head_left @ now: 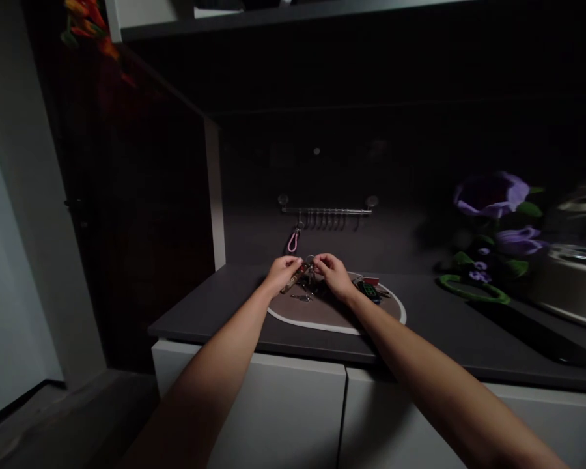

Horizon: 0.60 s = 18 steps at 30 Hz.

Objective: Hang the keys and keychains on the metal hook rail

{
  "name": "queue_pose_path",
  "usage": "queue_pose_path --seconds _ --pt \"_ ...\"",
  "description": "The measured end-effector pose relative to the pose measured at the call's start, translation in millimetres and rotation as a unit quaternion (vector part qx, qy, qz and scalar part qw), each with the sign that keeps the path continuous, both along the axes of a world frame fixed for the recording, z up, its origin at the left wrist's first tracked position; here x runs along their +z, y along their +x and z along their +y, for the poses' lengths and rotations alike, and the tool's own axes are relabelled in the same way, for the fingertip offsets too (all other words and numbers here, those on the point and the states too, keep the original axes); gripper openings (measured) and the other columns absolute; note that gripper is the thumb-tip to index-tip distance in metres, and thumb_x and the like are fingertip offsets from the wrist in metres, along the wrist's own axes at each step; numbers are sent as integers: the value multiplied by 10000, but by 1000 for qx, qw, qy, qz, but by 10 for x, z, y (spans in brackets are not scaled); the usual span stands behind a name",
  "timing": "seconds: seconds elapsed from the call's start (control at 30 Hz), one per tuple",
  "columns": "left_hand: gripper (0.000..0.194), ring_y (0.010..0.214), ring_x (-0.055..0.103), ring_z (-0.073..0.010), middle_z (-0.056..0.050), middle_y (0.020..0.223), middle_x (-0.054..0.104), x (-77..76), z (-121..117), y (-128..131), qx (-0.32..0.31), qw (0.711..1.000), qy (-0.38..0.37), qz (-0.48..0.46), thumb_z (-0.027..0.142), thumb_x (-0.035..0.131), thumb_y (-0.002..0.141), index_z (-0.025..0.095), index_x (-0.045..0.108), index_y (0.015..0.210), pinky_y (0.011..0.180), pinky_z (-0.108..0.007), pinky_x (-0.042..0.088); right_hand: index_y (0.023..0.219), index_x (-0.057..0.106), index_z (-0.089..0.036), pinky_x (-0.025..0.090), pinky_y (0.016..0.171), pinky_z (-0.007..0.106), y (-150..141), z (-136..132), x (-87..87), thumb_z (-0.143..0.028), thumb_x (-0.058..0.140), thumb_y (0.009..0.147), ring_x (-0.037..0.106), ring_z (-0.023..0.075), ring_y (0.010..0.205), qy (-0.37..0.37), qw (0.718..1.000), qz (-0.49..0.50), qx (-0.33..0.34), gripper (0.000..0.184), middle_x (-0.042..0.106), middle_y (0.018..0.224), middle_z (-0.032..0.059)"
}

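Note:
Both my hands are raised over an oval brown mat (322, 320) with a white rim. Between them hangs a bunch of keys (311, 275) on a metal ring. My left hand (282, 272) pinches part of this bunch with thumb and fingertips. My right hand (334, 273) pinches the ring side of the same bunch. Below them, a loose silver key (303, 298) lies on the mat. Right of my right hand is a pile of keys (370, 290) with a dark, green-marked fob and a red tag. Fine detail is dim.
A hook rail (327, 211) is fixed to the back wall, with a pink strap loop (293, 241) on its left end. Purple flowers (493, 195) and a rounded glass-topped appliance (579, 273) stand at right. A shelf (293, 19) overhangs the dark counter (209, 299).

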<state>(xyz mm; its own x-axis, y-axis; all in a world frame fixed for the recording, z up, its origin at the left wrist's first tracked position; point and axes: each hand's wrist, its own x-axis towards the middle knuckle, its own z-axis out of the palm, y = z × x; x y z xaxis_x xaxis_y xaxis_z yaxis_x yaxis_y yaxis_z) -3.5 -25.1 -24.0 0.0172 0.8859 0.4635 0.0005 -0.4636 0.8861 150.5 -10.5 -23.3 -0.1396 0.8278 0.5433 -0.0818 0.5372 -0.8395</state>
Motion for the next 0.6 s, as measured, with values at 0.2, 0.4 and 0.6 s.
queue_pose_path --seconds 0.2,0.4,0.6 --pt "220 531 530 -97 -21 580 598 -28 88 -16 100 994 -24 -30 296 516 760 114 609 681 557 -214 392 728 537 -165 435 619 231 -46 82 166 -436 674 580 508 85 614 -23 999 36 -9 337 540 676 -26" --pt "231 492 519 -103 -21 544 585 -93 223 -56 167 986 -5 -4 282 483 757 129 586 618 552 -226 399 696 535 -157 371 500 213 -121 334 489 -408 647 604 415 64 487 1 999 26 -33 290 473 539 -50" --pt "241 519 539 -116 -31 565 602 -113 269 -99 215 976 9 29 295 459 767 147 589 629 554 -229 401 715 558 -148 388 515 217 -207 665 743 -349 574 656 470 87 530 38 993 6 -115 210 547 606 -9"
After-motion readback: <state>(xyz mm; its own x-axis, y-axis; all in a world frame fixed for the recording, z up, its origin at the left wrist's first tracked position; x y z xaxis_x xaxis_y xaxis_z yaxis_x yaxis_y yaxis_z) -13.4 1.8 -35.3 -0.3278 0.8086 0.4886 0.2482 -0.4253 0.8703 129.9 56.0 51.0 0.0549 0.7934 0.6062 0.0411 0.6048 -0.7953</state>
